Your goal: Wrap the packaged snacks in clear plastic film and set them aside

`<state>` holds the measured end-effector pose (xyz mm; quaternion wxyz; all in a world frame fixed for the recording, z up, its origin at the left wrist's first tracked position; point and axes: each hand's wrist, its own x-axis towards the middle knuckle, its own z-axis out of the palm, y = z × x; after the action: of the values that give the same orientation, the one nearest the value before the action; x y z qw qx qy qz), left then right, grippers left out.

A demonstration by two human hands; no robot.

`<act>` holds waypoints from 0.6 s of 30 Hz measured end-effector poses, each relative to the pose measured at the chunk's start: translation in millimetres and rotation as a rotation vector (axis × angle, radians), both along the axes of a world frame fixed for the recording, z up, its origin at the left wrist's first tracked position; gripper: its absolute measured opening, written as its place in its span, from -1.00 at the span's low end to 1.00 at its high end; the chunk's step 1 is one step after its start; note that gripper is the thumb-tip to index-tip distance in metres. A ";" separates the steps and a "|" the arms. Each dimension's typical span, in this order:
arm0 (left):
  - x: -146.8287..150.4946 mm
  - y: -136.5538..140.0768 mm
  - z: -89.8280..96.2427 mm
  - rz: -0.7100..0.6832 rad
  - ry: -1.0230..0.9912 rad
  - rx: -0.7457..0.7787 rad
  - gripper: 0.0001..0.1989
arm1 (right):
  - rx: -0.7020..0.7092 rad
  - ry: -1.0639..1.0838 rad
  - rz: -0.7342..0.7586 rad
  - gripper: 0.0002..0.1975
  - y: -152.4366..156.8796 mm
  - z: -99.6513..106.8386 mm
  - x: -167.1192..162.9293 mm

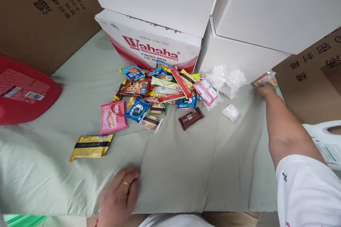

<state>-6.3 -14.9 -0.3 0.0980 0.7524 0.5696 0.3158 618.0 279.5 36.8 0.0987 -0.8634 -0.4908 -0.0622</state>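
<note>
My left hand (pixel 118 195) rests on the green cloth near the front edge, its fingers curled in with nothing showing in them. Stretched out to the far right, my right hand (pixel 266 91) is closed at a clear plastic packet (pixel 265 77) in the gap between a white box and a cardboard box; its fingertips are hidden. In the middle lies a heap of wrapped snacks (pixel 160 85). Nearer me are a yellow packet with a black band (pixel 92 147), a pink wafer packet (pixel 114 117) and a brown packet (pixel 191 118).
Behind the heap stands a Wahaha water carton (pixel 160 48) under large white boxes (pixel 160 0). Crumpled clear wrappers (pixel 226 79) and a small clear packet (pixel 231 112) lie right of the heap. A red container (pixel 26 92) is left; a white jug (pixel 326 142) is right.
</note>
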 end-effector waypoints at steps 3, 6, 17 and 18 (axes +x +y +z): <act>-0.7 -1.2 -2.2 0.015 -0.009 -0.020 -0.82 | 0.078 0.036 -0.147 -0.55 -13.2 -9.7 -16.0; -1.1 -3.0 -4.1 0.027 -0.006 -0.016 -0.83 | 0.154 0.084 -0.128 -0.57 -45.8 -24.4 -34.0; 0.4 -11.6 -2.3 0.110 -0.039 -0.016 -0.77 | 0.175 0.450 0.258 -0.57 -140.4 -34.2 -140.9; 0.4 -11.8 -1.5 0.117 -0.053 -0.031 -0.77 | 0.148 0.435 0.224 -0.53 -144.5 -32.8 -146.5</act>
<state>-5.9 -26.7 -1.8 0.1061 0.7077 0.6147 0.3317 471.5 135.0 4.0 0.2711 -0.7871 -0.5448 0.1007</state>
